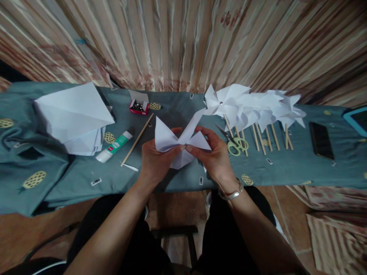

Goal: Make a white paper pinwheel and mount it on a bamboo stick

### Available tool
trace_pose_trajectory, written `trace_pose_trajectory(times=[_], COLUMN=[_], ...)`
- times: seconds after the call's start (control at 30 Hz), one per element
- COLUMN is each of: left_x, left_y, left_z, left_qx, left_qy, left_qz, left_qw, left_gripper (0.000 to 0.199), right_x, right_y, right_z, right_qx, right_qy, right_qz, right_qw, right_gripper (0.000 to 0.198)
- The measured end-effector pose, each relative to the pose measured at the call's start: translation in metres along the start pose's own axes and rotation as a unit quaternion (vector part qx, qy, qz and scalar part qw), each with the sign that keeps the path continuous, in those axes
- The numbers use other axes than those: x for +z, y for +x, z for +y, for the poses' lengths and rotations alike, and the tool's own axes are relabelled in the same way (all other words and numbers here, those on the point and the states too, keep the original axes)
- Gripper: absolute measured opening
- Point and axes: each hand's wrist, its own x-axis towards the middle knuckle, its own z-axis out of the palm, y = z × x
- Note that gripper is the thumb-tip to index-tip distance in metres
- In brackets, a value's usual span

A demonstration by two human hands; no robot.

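Observation:
A white paper pinwheel is held between my two hands above the cloth, its points folded in toward the centre. My left hand grips its left side, with the thumb pressed at the middle. On the other side my right hand is closed on the paper, its thumb meeting the left one at the centre. Fingers behind the paper are partly hidden. A bare wooden stick lies just left of my left hand. Green-handled scissors rest right of my right hand.
Finished pinwheels on sticks lie in a row at the back right. A phone is farther right. To the left are stacked paper sheets, a glue stick and a small red box of metal pins. A curtain hangs behind.

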Motion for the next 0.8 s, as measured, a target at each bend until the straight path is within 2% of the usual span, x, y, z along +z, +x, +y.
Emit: trace_pose_trajectory(times=[0.43,0.67,0.8], left_x=[-0.0005,0.0025,0.0022], left_y=[0.0017,0.0009,0.0005], left_z=[-0.0001,-0.0014,-0.0032], left_qx=[-0.019,-0.035,-0.017], left_qy=[-0.008,-0.038,-0.029], left_qz=[-0.01,-0.005,0.007], left_qw=[1.0,0.999,0.999], left_gripper=[0.046,0.027,0.027], right_x=[-0.0004,-0.0019,0.0001], right_y=[0.002,0.0012,0.0003], right_z=[0.0028,0.0034,0.0047], right_qx=[0.0,0.011,-0.013], right_qy=[0.012,0.018,-0.001], right_qz=[-0.004,0.015,0.016], right_qw=[1.0,1.0,1.0], right_gripper=[0.049,0.043,0.039])
